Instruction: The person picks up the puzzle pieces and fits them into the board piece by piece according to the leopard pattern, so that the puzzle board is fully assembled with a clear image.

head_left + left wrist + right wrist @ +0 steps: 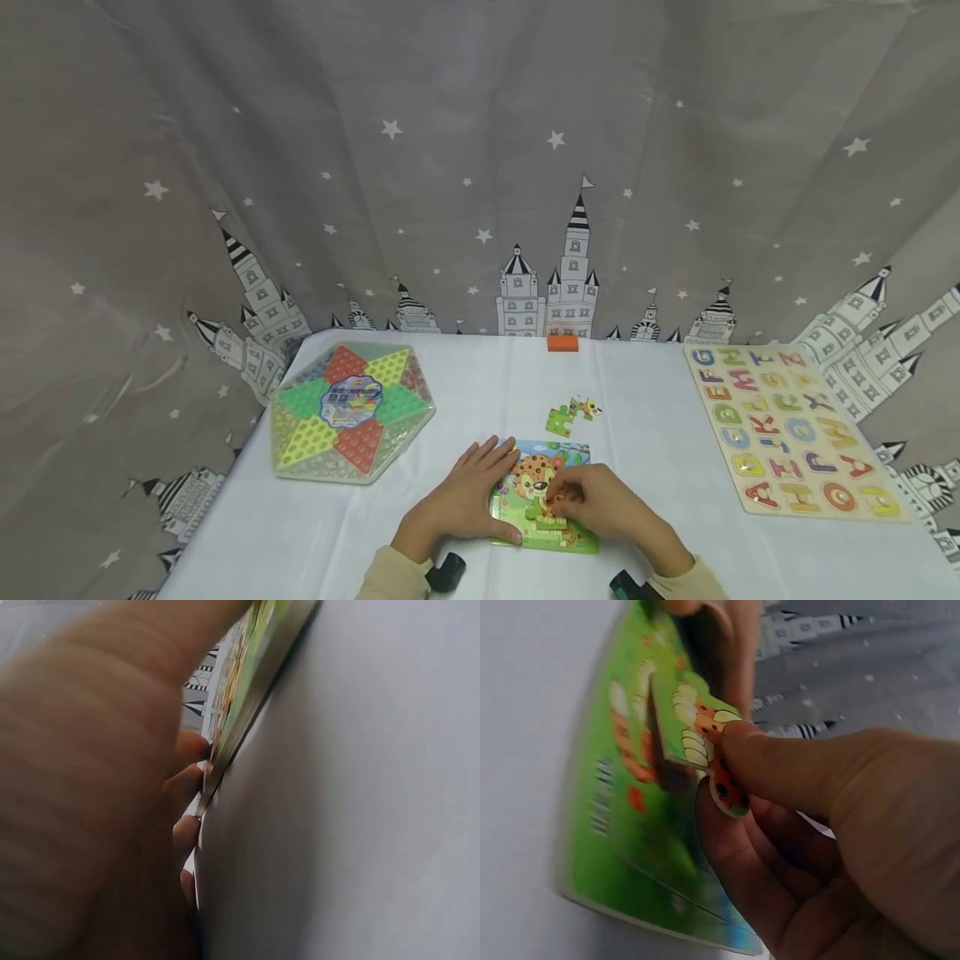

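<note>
A leopard jigsaw puzzle board [577, 542] with a green border lies on the white table. My right hand [603, 500] pinches a green and orange spotted puzzle piece [697, 735] between thumb and fingers. The piece is tilted, close over the lower middle of the board. At the board's left side my left hand [471, 500] is spread, thumb at the lower edge and fingertips by the upper left corner. The left wrist view shows those fingers [187, 784] along the board's side [251, 697]. Beyond the board lie a green puzzle piece [559, 422] and an animal-face piece [588, 408].
A hexagonal checkers set [300, 467] in clear packaging lies at the left. On the right is a wooden alphabet board [750, 467] with colourful letters. An orange block [562, 343] sits at the far table edge, before a grey curtain [480, 100] printed with castles.
</note>
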A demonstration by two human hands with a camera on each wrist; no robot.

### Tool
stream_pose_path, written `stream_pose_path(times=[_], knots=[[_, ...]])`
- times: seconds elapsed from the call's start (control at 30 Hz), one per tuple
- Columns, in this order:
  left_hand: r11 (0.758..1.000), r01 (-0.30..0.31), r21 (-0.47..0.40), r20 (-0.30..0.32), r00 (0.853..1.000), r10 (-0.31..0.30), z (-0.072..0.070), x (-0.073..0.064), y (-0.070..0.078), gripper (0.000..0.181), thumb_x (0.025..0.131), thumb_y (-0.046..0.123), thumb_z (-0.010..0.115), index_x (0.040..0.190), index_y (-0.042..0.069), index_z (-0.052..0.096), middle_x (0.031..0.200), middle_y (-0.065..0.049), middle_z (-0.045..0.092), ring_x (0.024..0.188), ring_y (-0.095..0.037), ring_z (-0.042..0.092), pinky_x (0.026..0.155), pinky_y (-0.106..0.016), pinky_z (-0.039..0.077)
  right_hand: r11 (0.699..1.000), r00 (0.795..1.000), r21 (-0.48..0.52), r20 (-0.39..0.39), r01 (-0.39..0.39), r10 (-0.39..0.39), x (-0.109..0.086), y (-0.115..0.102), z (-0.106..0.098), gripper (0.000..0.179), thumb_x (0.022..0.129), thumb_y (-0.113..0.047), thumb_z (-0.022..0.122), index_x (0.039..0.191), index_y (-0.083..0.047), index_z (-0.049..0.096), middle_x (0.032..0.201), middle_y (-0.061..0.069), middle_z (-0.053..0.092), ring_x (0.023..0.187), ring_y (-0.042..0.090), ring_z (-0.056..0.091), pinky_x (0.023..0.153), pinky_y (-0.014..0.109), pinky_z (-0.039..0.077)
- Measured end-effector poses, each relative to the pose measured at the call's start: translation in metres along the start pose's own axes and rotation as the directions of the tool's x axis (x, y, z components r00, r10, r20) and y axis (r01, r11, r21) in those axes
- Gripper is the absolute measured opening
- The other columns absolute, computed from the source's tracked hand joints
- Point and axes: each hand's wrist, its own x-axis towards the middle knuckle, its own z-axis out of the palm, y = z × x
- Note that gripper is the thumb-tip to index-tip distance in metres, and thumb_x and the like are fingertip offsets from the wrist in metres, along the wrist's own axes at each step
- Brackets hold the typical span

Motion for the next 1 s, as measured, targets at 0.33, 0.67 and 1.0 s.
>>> stream_pose_path(times=[0.33,0.67,1.0], knots=[[0.999,0.004,-0.031,-0.053,0.999,-0.005,0.007,0.000,0.000,0.100,0.083,0.064,0.074,0.160,0.014,0.034,0.170,-0.003,0.027,0.159,-0.033,0.020,0.128,-0.059,0.018,0.991,0.997,-0.127,-0.057,0.037,-0.045,-0.005,-0.016,0.018,0.007,0.085,-0.016,0.082,0.087,-0.012,0.077,0.077,-0.009,0.063,0.065,-0.004,0.048,0.057,0.017,0.045],[1.000,-0.008,-0.024,-0.080,0.997,0.007,0.005,-0.001,0.006,0.095,0.085,0.060,0.073,0.158,0.010,0.037,0.168,-0.007,0.031,0.157,-0.036,0.023,0.127,-0.062,0.020,0.987,0.997,-0.162,-0.075,0.017,-0.030,-0.005,-0.021,0.020,0.007,0.084,-0.012,0.082,0.086,-0.013,0.076,0.078,-0.010,0.062,0.065,-0.005,0.048,0.056,0.016,0.046],[0.999,0.035,-0.032,-0.075,0.996,-0.037,0.006,0.003,0.009,0.100,0.082,0.064,0.076,0.158,0.013,0.037,0.169,-0.006,0.028,0.158,-0.035,0.021,0.128,-0.060,0.016,0.968,0.904,-0.099,-0.391,-0.230,0.175,0.020,0.023,-0.025,0.024,0.091,-0.020,0.077,0.111,-0.007,0.074,0.096,0.004,0.069,0.081,0.012,0.060,0.072,0.028,0.054]])
